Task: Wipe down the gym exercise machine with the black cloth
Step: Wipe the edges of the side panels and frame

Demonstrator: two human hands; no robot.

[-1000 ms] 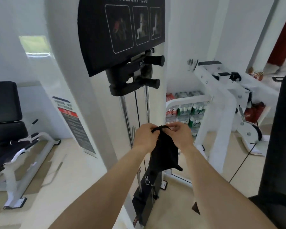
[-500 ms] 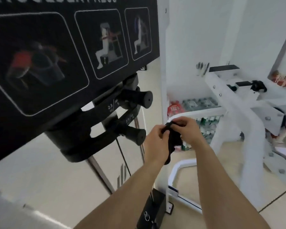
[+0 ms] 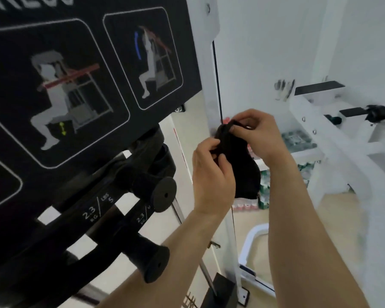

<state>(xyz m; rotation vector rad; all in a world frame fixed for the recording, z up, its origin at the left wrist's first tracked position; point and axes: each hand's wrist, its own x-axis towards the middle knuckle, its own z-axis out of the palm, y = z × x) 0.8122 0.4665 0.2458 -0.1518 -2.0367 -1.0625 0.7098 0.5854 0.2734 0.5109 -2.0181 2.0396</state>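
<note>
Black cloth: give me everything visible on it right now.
The black cloth is plain, soft-looking fabric, bunched rather than spread, and it is held in mid-air. The left hand grips its left side and the right hand pinches its top edge. Its lower part droops free, to the right of the black panel and not touching it.

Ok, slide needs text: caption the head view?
Left hand and right hand grip a black cloth beside the machine's instruction panel.

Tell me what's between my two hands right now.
The black cloth, bunched up; the left hand and right hand both pinch it, seen in the head view.
</note>
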